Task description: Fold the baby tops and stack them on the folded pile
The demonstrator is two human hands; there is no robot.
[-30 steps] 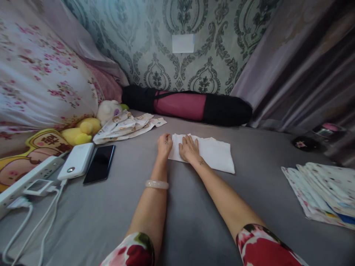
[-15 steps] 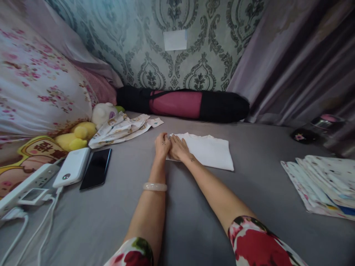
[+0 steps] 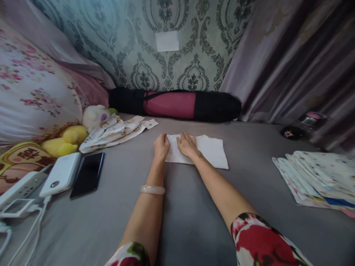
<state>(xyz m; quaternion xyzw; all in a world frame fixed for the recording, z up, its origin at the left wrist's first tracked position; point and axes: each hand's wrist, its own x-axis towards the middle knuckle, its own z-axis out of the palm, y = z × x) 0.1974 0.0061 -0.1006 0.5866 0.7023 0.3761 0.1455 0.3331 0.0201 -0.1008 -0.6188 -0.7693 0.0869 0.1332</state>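
Note:
A folded white cloth (image 3: pixel 212 151) lies flat on the grey sheet in front of me. At its left end, my left hand (image 3: pixel 162 146) is closed on the cloth's edge, with the fingertips partly hidden. My right hand (image 3: pixel 189 145) rests palm down on the cloth, just right of the left hand, its fingers stretched out and apart. A pale bangle (image 3: pixel 152 190) circles my left wrist.
At the left are a phone (image 3: pixel 87 175), a white power bank (image 3: pixel 61 174), a power strip (image 3: pixel 23 187), plush toys (image 3: pixel 66 140) and a crumpled printed cloth (image 3: pixel 118 131). A black-and-pink long bag (image 3: pixel 172 105) lies along the wall. Folded cloths (image 3: pixel 318 181) are stacked at right.
My right hand has slid rightward over the white cloth, away from my left hand. The left hand stays at the cloth's left edge. The view has turned slightly to the right.

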